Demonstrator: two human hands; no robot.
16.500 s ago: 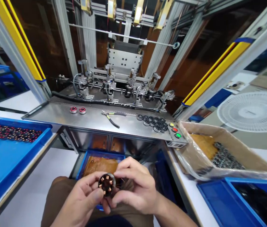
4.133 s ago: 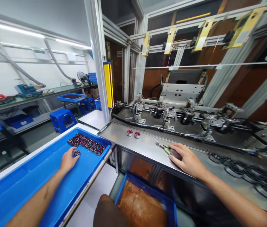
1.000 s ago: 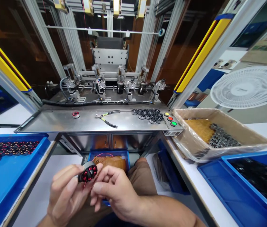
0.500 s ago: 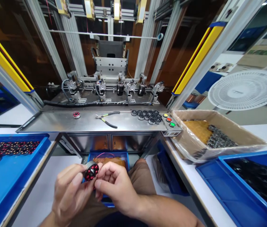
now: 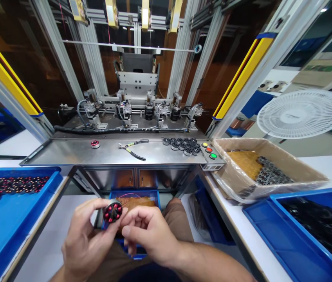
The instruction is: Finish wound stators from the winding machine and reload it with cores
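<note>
My left hand (image 5: 85,239) pinches a motor stator (image 5: 113,212) wound with red wire between thumb and fingers, its wound face turned toward me. Close at its right side is my right hand (image 5: 150,231), thumb and index finger pressed together and the other fingers curled. Whatever sits in that pinch is too small to make out. A thin red wire (image 5: 130,194) arcs just above the hands, over a blue bin (image 5: 157,193) below; where its ends lie I cannot tell.
On the metal ledge (image 5: 66,154) lie a red-wound stator (image 5: 95,144), wire cutters (image 5: 133,150) and a cluster of black cores (image 5: 183,145). Left is a blue tray (image 5: 10,231) of wound stators; right, a lined carton (image 5: 307,176) and a blue bin (image 5: 264,223). A winding machine (image 5: 138,84) stands ahead.
The stator has turned in my left hand so its wound face shows more fully. My right hand has shifted slightly right and down, a little away from the stator.
</note>
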